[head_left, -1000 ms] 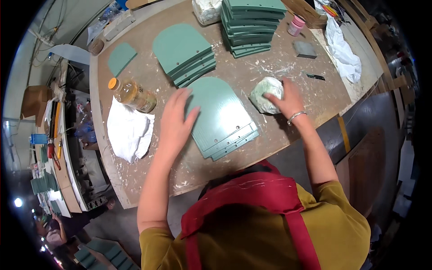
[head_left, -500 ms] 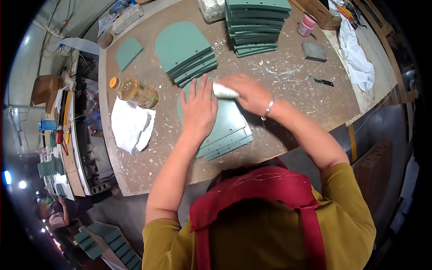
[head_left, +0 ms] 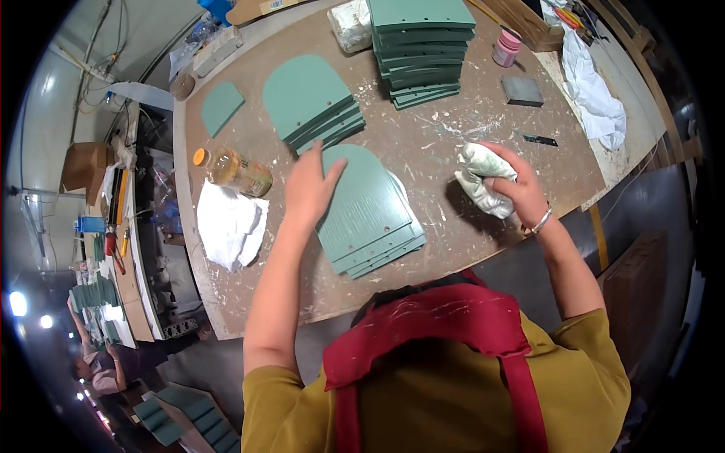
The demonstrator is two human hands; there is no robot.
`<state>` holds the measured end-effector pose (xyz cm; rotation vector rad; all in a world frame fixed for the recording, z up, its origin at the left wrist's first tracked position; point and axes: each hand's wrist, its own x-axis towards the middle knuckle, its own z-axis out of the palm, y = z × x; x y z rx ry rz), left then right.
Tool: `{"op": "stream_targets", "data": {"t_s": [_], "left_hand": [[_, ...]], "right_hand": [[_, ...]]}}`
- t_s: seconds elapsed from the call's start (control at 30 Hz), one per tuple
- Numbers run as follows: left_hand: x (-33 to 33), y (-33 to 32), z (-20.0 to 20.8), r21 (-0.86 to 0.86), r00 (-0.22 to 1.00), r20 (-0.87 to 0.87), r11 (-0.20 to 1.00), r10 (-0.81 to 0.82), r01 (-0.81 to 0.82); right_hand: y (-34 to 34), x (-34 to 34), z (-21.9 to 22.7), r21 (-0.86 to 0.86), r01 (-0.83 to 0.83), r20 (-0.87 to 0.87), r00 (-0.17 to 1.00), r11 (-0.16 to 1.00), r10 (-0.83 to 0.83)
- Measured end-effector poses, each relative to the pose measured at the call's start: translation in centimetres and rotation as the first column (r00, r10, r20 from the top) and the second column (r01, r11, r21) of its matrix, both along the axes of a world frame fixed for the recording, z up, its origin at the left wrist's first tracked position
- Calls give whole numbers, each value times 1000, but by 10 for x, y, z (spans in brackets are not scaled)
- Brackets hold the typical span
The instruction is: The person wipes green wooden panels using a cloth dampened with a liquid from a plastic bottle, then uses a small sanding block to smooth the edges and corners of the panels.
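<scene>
In front of me lies a small stack of green round-topped panels (head_left: pixel 366 200), fanned out, with small holes near the lower edges; the top one has a wet-looking sheen. My left hand (head_left: pixel 308 189) is at this stack's upper left edge, its thumb apart from the fingers and nothing seen in its grip. Off to the right, my right hand (head_left: pixel 522 185) is closed round a crumpled white cloth (head_left: pixel 483 181) with greenish stains, away from the panels. Just beyond my left hand sits another stack of similar green panels (head_left: pixel 306 94).
A taller green stack (head_left: pixel 423 57) stands at the back. On the left are a bottle with an orange cap (head_left: pixel 238 172), a white cloth (head_left: pixel 230 226) and a single green piece (head_left: pixel 223 107). Rightward lie a pink jar (head_left: pixel 506 49), a grey block (head_left: pixel 522 90) and a dark blade (head_left: pixel 541 140).
My right hand has swung right, off the panels, carrying the cloth. My left hand has slid from the top panel to its left edge. The view has shifted slightly.
</scene>
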<state>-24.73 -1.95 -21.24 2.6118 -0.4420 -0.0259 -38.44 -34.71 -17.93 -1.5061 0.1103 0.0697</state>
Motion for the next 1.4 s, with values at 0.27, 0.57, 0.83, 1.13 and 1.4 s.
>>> {"op": "stream_targets", "data": {"t_s": [0.27,0.57,0.83,1.13,1.4], "left_hand": [[28,5,6,-417,999,-51,909,-16,-7],[31,-3,42,-917,942,-315,291,-116,-271],[19,-27,34,-899,906,-383,298,-178,-322],[39,-21,4,-845,888,-459,319,-24,-428],[136,23,62,-728,923,-283,568,260,-383]], "right_hand": [[37,-10,-26,251,18,-40,999,968,-8],[82,7,28,298,-84,101,993,951,56],[101,54,85,-312,-57,586,774,948,240],[115,41,89,-738,-51,592,429,673,682],[47,-18,35,-500,-437,287,730,747,620]]}}
